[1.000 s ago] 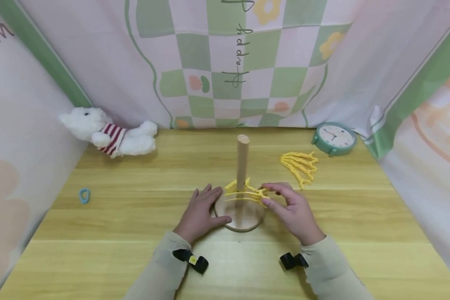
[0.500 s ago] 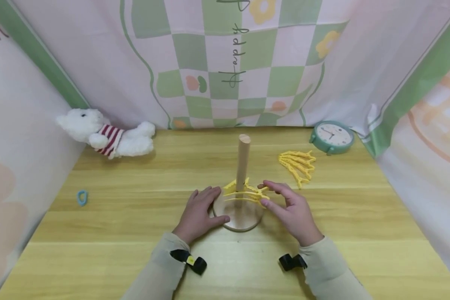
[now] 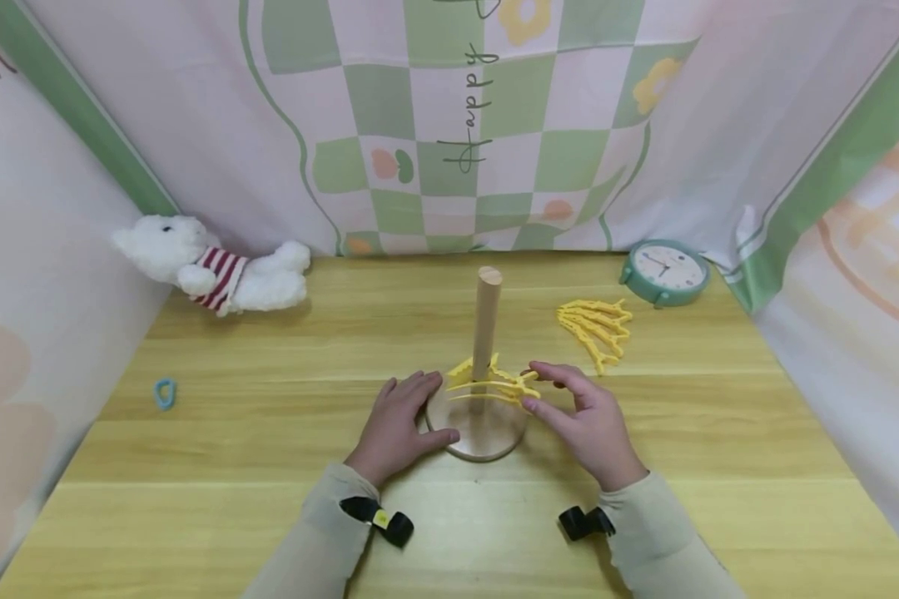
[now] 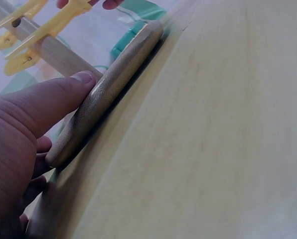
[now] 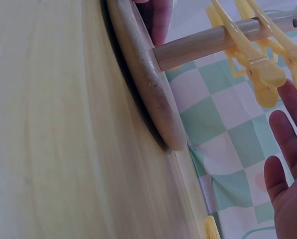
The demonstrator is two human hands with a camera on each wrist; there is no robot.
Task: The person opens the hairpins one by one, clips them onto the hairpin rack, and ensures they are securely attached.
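Note:
A wooden stand has a round base and an upright dowel. My left hand grips the base's left edge, thumb on top and the other fingers down beside the rim. Long yellow hair clips sit one above the other across the lower dowel, with their handle ends toward the right. My right hand has thumb and index finger at either side of the handles of the upper yellow clip, in a pinch. Its other fingers spread loosely beneath.
Several yellow clips lie fanned out at the right, before a green clock. A white plush bear lies at the back left. A small blue ring-shaped piece is on the table's left side. A checked curtain hangs behind.
The head view has shifted slightly. My right index fingertip has moved a little to the right at the clip handles. The left hand stays on the base.

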